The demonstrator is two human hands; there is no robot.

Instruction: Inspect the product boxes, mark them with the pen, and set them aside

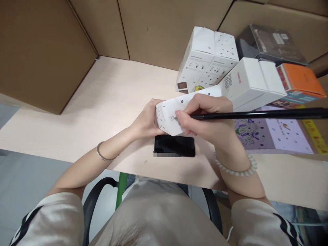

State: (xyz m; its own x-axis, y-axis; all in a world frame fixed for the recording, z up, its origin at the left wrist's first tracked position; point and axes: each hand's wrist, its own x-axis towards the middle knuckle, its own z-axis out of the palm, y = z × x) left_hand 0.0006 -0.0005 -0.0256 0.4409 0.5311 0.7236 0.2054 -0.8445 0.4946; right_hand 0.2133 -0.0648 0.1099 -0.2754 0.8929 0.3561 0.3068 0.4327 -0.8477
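My left hand [146, 119] grips the left end of a small white box [170, 107], fingers around its edge. The box is printed with small dark spots, and a little line figure shows on the face turned up to me. In my right hand [208, 104], a long black pen [256, 114] is pinched between thumb and fingers. It points left, its back end reaching the right edge of the view. My right fingers rest against the box face near the figure; the pen's tip is hard to make out. A dark phone [175, 145] lies on the table just below the box.
White boxes [205, 65] stand at the back right, beside a white power bank box [246, 80], an orange box [302, 80] and a dark wrapped box [276, 41]. A purple printed box [279, 133] lies right. Large cardboard boxes [43, 48] wall the pale table [84, 112].
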